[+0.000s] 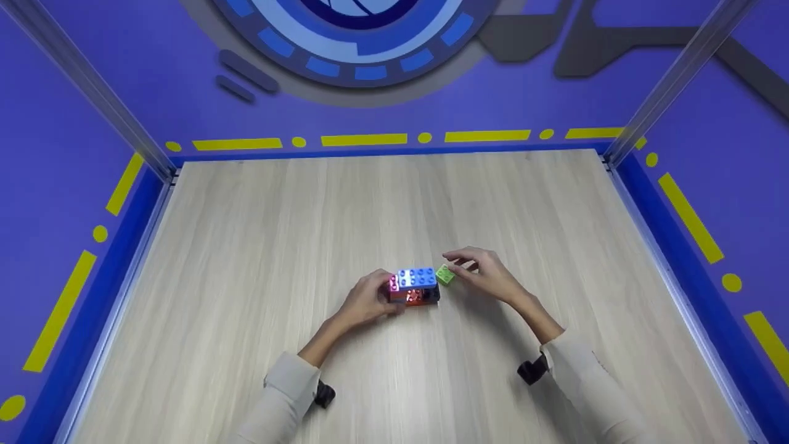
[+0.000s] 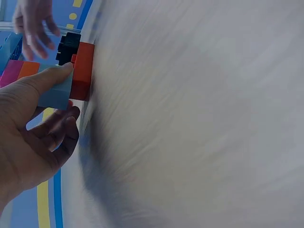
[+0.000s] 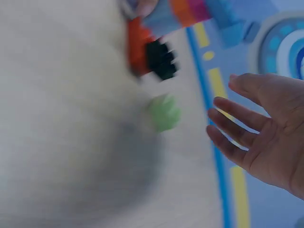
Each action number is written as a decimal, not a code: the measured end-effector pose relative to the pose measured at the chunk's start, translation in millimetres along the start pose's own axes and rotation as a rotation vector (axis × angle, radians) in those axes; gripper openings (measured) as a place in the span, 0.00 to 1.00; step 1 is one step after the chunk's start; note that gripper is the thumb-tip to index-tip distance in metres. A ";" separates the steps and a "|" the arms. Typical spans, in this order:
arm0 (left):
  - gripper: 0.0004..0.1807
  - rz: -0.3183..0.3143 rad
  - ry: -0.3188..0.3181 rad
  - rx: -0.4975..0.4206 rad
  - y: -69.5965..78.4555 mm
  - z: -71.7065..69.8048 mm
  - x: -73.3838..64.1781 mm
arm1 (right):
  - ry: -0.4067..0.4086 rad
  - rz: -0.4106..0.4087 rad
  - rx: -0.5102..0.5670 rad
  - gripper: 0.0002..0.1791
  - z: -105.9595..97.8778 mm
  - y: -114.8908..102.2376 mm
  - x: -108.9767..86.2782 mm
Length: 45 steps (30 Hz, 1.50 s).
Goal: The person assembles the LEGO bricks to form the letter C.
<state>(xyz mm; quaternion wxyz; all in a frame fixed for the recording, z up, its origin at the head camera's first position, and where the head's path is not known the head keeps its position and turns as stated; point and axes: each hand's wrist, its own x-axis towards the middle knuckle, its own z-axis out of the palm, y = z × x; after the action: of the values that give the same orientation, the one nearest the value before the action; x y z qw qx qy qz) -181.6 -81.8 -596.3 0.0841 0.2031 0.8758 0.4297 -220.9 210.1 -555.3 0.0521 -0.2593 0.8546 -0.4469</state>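
Note:
A stack of toy building bricks stands on the table, topped by a long blue brick (image 1: 417,278). My left hand (image 1: 365,301) grips its left end, thumb on a grey-blue brick (image 2: 57,94) and fingers around the far side. Below that lies a red-orange brick (image 2: 83,71) with a black brick (image 2: 69,46) on it; pink (image 2: 10,74) and orange (image 2: 29,69) bricks sit higher up. A small green brick (image 1: 444,274) rests separately on the table, right of the stack. Beside it hovers my right hand (image 1: 488,272), fingers spread and loosely bent, holding nothing; the right wrist view shows a gap to the green brick (image 3: 164,113).
The pale wooden table (image 1: 277,216) is bordered by blue-purple walls (image 1: 370,117) with yellow markings at the back and sides. Metal posts (image 1: 92,86) stand at the back corners. A black wrist mount (image 1: 532,370) sits under the right sleeve, another (image 1: 324,394) by the left.

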 end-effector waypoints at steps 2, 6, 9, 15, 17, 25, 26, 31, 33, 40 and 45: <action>0.33 0.014 -0.017 -0.030 -0.9 -1.5 1.5 | 0.025 0.014 0.007 0.17 6.5 14.5 -1.0; 0.42 0.049 -0.015 -0.060 0.9 -8.9 3.3 | 0.029 0.047 -0.023 0.27 19.6 32.0 -2.2; 0.44 0.084 0.025 -0.069 9.9 -16.0 3.4 | 0.005 0.088 -0.068 0.33 25.9 34.3 -3.1; 0.34 0.171 0.096 -0.073 37.5 -25.8 6.0 | -0.005 0.106 -0.131 0.34 31.7 31.8 -1.6; 0.31 0.197 0.115 -0.051 44.2 -26.1 7.6 | 0.014 0.098 -0.154 0.31 33.3 31.6 -0.4; 0.22 0.187 0.138 0.018 47.5 -22.7 11.4 | 0.071 0.059 -0.227 0.23 37.7 33.9 -2.7; 0.22 0.183 0.138 0.017 47.3 -22.6 11.4 | 0.064 0.047 -0.238 0.23 37.5 34.1 -3.5; 0.22 0.186 0.134 0.030 47.6 -21.8 11.5 | 0.025 0.022 -0.285 0.26 34.4 35.5 -7.6; 0.22 0.188 0.127 0.035 47.4 -20.8 11.6 | 0.024 0.034 -0.308 0.26 33.0 36.4 -9.3; 0.22 0.182 0.117 0.009 45.5 -21.1 7.8 | 0.075 0.096 -0.242 0.24 31.6 35.0 -8.6; 0.22 0.185 0.119 -0.001 45.3 -21.6 5.6 | 0.147 0.055 -0.113 0.24 25.1 25.1 -7.7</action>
<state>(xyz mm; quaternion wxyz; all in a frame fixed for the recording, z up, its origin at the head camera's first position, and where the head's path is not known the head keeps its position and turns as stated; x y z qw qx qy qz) -180.8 -70.1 -547.2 -0.0079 0.2570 0.8565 0.4475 -216.1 207.1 -591.2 -0.0132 -0.2046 0.8868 -0.4141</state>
